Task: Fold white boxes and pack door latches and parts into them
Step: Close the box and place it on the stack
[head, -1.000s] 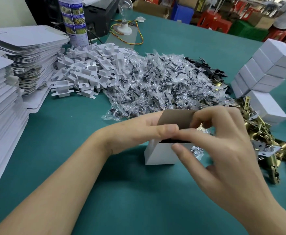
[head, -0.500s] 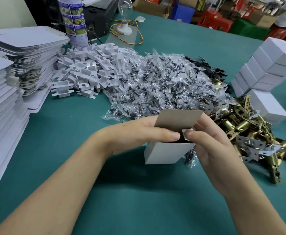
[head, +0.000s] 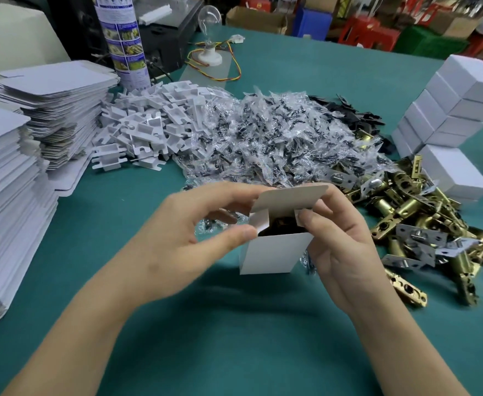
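A small white box point(head: 274, 254) stands upright on the green table in front of me, its top lid flap raised and dark parts visible inside. My left hand point(head: 194, 238) grips its left side, thumb at the left side flap. My right hand point(head: 340, 238) holds the right side, thumb on the right side flap. A pile of brass door latches point(head: 423, 224) lies to the right. Clear bags of screws point(head: 268, 144) are heaped behind the box.
Stacks of flat white box blanks point(head: 20, 155) fill the left edge. White plastic inserts point(head: 148, 130) lie behind them. Finished white boxes point(head: 457, 110) are stacked at the right. A spray can point(head: 123, 38) and a bulb on a base point(head: 210, 32) stand at the back.
My right hand has come off the top of the box to its right side. The lid flap now stands up, and both side flaps are exposed.
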The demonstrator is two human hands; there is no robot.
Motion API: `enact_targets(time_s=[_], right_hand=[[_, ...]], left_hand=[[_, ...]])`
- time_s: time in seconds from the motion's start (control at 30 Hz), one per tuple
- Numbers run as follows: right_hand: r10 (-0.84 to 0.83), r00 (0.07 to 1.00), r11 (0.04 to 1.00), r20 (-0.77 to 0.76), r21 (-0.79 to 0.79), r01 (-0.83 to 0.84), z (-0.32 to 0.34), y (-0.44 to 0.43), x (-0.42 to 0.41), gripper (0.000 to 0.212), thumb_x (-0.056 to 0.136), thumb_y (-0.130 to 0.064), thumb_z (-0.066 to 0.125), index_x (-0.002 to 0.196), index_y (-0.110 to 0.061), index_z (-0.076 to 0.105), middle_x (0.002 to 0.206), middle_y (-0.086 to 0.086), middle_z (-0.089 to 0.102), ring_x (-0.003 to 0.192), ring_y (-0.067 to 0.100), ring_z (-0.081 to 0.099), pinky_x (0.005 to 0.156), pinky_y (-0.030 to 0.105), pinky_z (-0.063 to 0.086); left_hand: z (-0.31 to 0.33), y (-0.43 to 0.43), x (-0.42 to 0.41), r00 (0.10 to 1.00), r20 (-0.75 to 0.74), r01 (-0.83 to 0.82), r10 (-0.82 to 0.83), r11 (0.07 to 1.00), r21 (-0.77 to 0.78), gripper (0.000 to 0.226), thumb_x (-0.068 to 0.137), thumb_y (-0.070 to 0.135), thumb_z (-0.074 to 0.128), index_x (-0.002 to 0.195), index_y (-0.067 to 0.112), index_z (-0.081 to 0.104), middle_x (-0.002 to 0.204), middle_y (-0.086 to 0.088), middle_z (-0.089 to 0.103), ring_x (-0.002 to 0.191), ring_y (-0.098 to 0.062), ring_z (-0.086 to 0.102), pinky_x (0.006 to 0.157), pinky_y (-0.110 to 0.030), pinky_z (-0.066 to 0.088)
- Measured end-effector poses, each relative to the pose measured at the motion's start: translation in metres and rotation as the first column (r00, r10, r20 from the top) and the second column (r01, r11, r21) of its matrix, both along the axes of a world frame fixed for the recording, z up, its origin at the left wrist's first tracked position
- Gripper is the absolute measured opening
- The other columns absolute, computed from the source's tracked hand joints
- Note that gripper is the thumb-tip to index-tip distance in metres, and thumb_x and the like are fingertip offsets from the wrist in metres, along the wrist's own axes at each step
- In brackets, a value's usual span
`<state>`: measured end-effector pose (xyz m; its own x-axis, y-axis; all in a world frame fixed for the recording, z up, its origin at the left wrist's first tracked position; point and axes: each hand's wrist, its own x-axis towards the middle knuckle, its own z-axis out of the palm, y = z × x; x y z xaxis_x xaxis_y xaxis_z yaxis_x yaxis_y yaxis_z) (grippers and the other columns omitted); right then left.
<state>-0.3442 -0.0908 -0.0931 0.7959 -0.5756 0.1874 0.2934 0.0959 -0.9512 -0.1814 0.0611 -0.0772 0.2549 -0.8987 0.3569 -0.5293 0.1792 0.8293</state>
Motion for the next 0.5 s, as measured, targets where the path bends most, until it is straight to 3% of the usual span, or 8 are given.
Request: enact_targets(time_s=[0.1, 0.27, 0.4, 0.5], right_hand=[[-0.006, 1.000, 0.998, 0.030, 0.057, 0.004, -0.003, 0.000, -0.001, 0.025, 0.092, -0.008, 0.056, 0.100, -0.024, 0.074, 0.102, 0.010, 0.072, 0.098, 0.023, 0.065, 0.090, 0.033, 0.052], [0.062, 0.996, 0.992, 0.062, 0.108, -0.068, -0.004, -0.003, -0.003, 0.017, 0.088, -0.020, 0.065, 0.102, -0.021, 0.074, 0.109, 0.013, 0.072, 0.105, 0.028, 0.065, 0.096, 0.040, 0.050], [0.077, 0.994, 0.992, 0.081, 0.091, -0.084, -0.004, -0.007, -0.001, 0.016, 0.091, -0.013, 0.062, 0.100, -0.021, 0.073, 0.113, 0.013, 0.073, 0.110, 0.027, 0.065, 0.099, 0.037, 0.050], [0.054, 0.997, 0.995, 0.061, 0.086, -0.059, -0.004, -0.011, -0.001, 0.023, 0.095, -0.007, 0.055, 0.098, -0.022, 0.072, 0.108, 0.012, 0.072, 0.104, 0.025, 0.065, 0.094, 0.038, 0.048]], left_hand=[[-0.013, -0.001, -0.012, 0.997, 0.014, -0.070, 0.071, 0.996, -0.060, 0.047, 0.093, 0.033, 0.072, 0.138, 0.036, 0.061, 0.131, 0.014, 0.069, 0.122, -0.018, 0.066, 0.100, -0.030, 0.053], [-0.018, -0.010, -0.017, 0.988, -0.015, -0.152, 0.151, 0.978, -0.145, 0.039, 0.093, 0.023, 0.075, 0.129, 0.037, 0.066, 0.123, 0.018, 0.071, 0.117, -0.015, 0.068, 0.095, -0.021, 0.053], [-0.013, -0.019, -0.013, 0.993, -0.031, -0.118, 0.115, 0.982, -0.146, 0.039, 0.092, 0.012, 0.072, 0.123, 0.035, 0.067, 0.118, 0.018, 0.073, 0.114, -0.012, 0.070, 0.093, -0.016, 0.053], [-0.002, -0.025, 0.001, 0.999, -0.044, -0.016, 0.013, 0.997, -0.072, 0.038, 0.089, 0.018, 0.079, 0.121, 0.035, 0.068, 0.118, 0.014, 0.074, 0.110, -0.012, 0.071, 0.099, -0.021, 0.052]])
